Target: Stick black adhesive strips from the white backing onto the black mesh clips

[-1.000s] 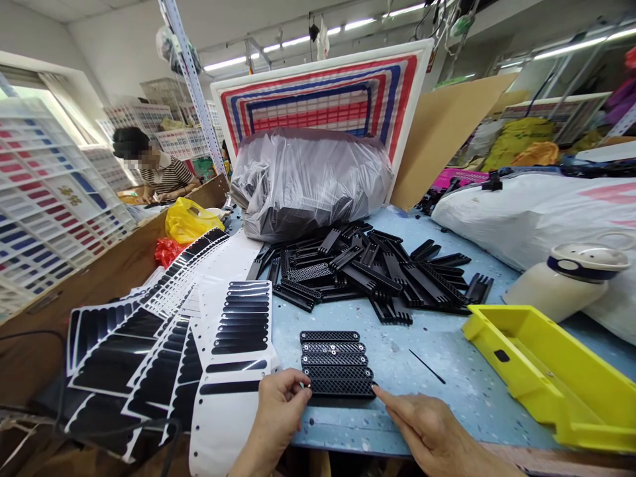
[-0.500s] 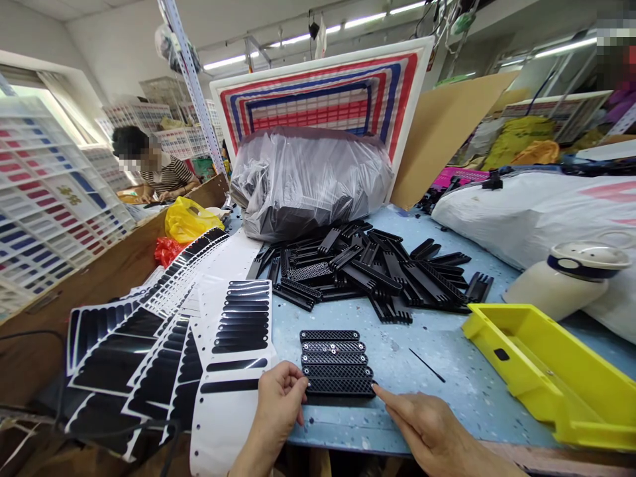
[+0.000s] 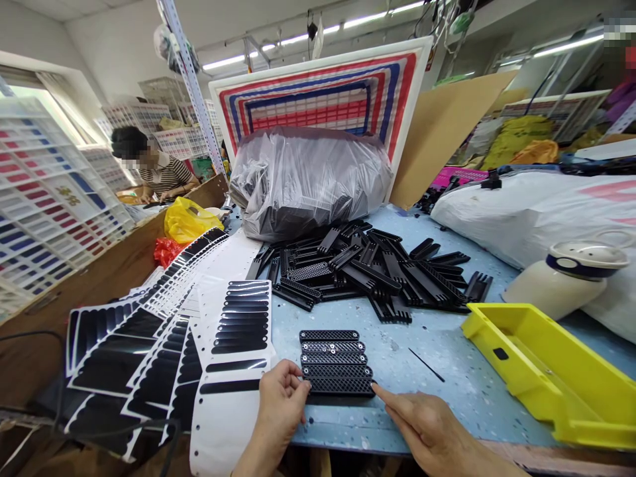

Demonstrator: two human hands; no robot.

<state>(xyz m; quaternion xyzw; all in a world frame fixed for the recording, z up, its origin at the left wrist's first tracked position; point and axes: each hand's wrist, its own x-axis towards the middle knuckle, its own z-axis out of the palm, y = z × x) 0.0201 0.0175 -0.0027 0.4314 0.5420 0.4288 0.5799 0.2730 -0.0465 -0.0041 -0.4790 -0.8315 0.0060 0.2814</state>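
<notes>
Several black plastic bars with a diamond-textured top (image 3: 332, 358) lie stacked side by side in a row on the table near me, small round fittings at their ends. My left hand (image 3: 281, 401) is closed, its thumb and forefinger at the left end of the nearest bar (image 3: 340, 386). The index finger of my right hand (image 3: 424, 421) stretches out and touches that bar's right end. Left of the row lies a white sheet (image 3: 223, 421) with black rounded strip stickers (image 3: 242, 317), its edge beside my left hand.
A heap of loose black bars (image 3: 368, 265) lies behind the row, before a filled plastic bag (image 3: 313, 179). At right are a yellow bin (image 3: 551, 377), a white bottle (image 3: 561, 278) and a thin black stick (image 3: 426, 364). More sticker sheets (image 3: 114, 351) spread left. A person (image 3: 166, 175) sits beyond.
Almost nothing differs. My left hand has shifted very slightly at the bar's end; my right finger stays against the other end.
</notes>
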